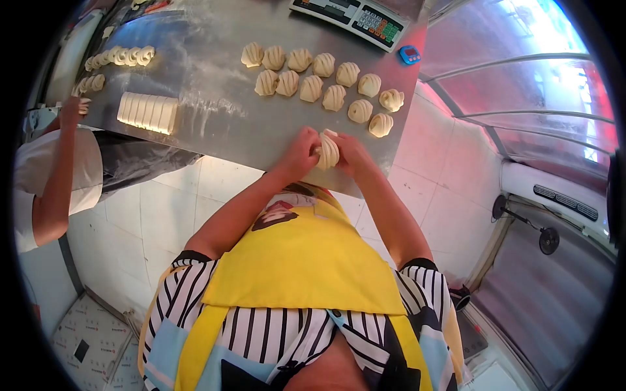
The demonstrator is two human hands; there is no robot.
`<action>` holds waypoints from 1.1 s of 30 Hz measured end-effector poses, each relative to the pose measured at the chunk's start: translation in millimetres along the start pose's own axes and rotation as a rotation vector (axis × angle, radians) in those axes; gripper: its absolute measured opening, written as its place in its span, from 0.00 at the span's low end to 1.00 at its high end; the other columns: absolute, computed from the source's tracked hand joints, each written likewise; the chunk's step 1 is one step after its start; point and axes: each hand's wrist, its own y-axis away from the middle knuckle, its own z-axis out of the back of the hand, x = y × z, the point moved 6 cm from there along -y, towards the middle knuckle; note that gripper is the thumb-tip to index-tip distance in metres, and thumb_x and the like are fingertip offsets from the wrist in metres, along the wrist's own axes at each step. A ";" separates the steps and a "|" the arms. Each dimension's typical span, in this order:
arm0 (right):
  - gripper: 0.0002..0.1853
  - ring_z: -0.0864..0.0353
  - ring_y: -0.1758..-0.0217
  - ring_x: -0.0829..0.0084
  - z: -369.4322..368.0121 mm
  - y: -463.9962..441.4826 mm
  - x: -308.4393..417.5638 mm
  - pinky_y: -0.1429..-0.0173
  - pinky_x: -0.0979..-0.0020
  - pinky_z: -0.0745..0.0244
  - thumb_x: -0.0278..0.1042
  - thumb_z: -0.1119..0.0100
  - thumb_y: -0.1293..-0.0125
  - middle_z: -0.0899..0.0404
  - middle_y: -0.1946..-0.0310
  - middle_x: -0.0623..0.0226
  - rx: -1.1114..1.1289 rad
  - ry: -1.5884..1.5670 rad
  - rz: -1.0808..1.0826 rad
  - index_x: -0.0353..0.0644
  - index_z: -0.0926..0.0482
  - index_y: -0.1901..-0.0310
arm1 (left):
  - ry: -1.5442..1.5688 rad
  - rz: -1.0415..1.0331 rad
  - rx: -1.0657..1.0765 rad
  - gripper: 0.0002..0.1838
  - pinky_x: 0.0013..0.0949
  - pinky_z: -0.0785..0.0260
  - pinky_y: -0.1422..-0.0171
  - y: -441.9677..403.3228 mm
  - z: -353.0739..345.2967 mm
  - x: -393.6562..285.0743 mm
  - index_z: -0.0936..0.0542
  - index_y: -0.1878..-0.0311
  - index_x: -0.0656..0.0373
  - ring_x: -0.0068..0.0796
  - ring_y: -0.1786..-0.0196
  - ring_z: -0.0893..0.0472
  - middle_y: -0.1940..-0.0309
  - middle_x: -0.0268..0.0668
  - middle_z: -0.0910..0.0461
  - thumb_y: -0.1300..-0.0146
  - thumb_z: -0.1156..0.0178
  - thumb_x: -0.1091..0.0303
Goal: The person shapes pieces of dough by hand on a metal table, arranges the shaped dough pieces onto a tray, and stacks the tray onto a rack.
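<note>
Between my two hands, over the near edge of the metal table, is a ridged, twisted piece of dough. My left hand grips its left side with curled fingers. On the other side my right hand has its fingers closed round the dough's right and upper part; some fingertips are hidden. Just beyond my hands, two rows of shaped dough rolls with grooved tops run across the table, slanting down toward the right edge.
A digital scale and a small blue timer sit at the far right. Leftward lie a block of cut dough strips and a row of twisted dough pieces. A co-worker stands at the left, one hand near more dough.
</note>
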 end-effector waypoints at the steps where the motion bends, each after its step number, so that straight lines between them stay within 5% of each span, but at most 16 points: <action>1: 0.15 0.20 0.70 0.75 3.3 -9.9 -4.3 0.68 0.72 0.21 0.39 0.39 0.35 0.19 0.63 0.65 -0.018 0.005 0.008 0.40 0.24 0.51 | 0.026 0.031 -0.039 0.13 0.32 0.30 0.58 -1.5 1.7 4.5 0.24 0.56 0.61 0.34 0.64 0.24 0.59 0.40 0.28 0.46 0.39 0.76; 7: 0.20 0.18 0.65 0.71 -10.3 3.5 4.3 0.62 0.67 0.17 0.49 0.46 0.32 0.21 0.63 0.65 -0.005 0.226 -0.059 0.41 0.25 0.51 | 0.214 0.216 0.008 0.15 0.29 0.29 0.58 -9.3 2.9 26.2 0.24 0.51 0.62 0.22 0.64 0.23 0.56 0.34 0.23 0.41 0.38 0.73; 10: 0.22 0.19 0.66 0.73 -1.3 -9.8 -8.6 0.61 0.66 0.17 0.54 0.49 0.31 0.21 0.63 0.65 0.020 0.372 -0.048 0.40 0.25 0.52 | 0.135 0.285 0.260 0.16 0.30 0.29 0.57 -9.2 -1.1 42.6 0.24 0.49 0.62 0.25 0.64 0.21 0.61 0.39 0.19 0.40 0.40 0.70; 14: 0.23 0.21 0.69 0.74 0.2 -22.7 -15.8 0.62 0.67 0.19 0.54 0.50 0.30 0.22 0.64 0.65 0.113 0.166 0.122 0.39 0.25 0.52 | 0.018 0.243 0.186 0.13 0.34 0.28 0.59 -13.5 6.5 53.1 0.24 0.53 0.62 0.35 0.64 0.20 0.67 0.45 0.19 0.39 0.43 0.67; 16: 0.21 0.21 0.70 0.75 2.2 -33.9 -24.4 0.63 0.69 0.20 0.51 0.50 0.30 0.22 0.65 0.65 0.197 0.187 0.090 0.39 0.26 0.52 | -0.051 0.343 0.268 0.13 0.40 0.28 0.58 -16.1 9.8 61.6 0.25 0.55 0.62 0.50 0.61 0.19 0.63 0.50 0.19 0.39 0.44 0.64; 22: 0.13 0.23 0.76 0.75 2.8 -35.1 -19.0 0.71 0.71 0.23 0.36 0.45 0.34 0.22 0.71 0.64 0.233 0.621 0.110 0.39 0.29 0.52 | -0.026 0.558 0.282 0.14 0.44 0.29 0.60 -5.2 3.7 89.8 0.29 0.55 0.60 0.54 0.62 0.20 0.66 0.52 0.20 0.41 0.43 0.64; 25: 0.13 0.23 0.80 0.74 2.9 -34.3 -21.9 0.75 0.72 0.24 0.30 0.42 0.37 0.23 0.74 0.64 0.238 0.720 0.145 0.39 0.30 0.53 | -0.076 0.411 0.258 0.14 0.45 0.30 0.61 4.8 -1.4 80.5 0.31 0.56 0.60 0.55 0.64 0.21 0.67 0.53 0.21 0.43 0.42 0.66; 31: 0.16 0.20 0.77 0.72 3.9 -37.2 -22.8 0.75 0.71 0.25 0.26 0.41 0.42 0.21 0.72 0.61 0.170 0.631 0.212 0.39 0.30 0.53 | -0.236 0.274 0.146 0.14 0.40 0.29 0.71 6.9 -4.2 77.1 0.32 0.55 0.59 0.42 0.74 0.19 0.74 0.45 0.22 0.44 0.43 0.73; 33: 0.17 0.19 0.73 0.66 -0.1 -41.7 -19.3 0.71 0.66 0.24 0.24 0.41 0.45 0.20 0.70 0.58 0.093 0.830 0.327 0.40 0.30 0.53 | 0.073 0.548 0.229 0.13 0.37 0.29 0.75 12.2 -1.3 78.8 0.31 0.55 0.59 0.36 0.78 0.20 0.75 0.42 0.22 0.43 0.43 0.72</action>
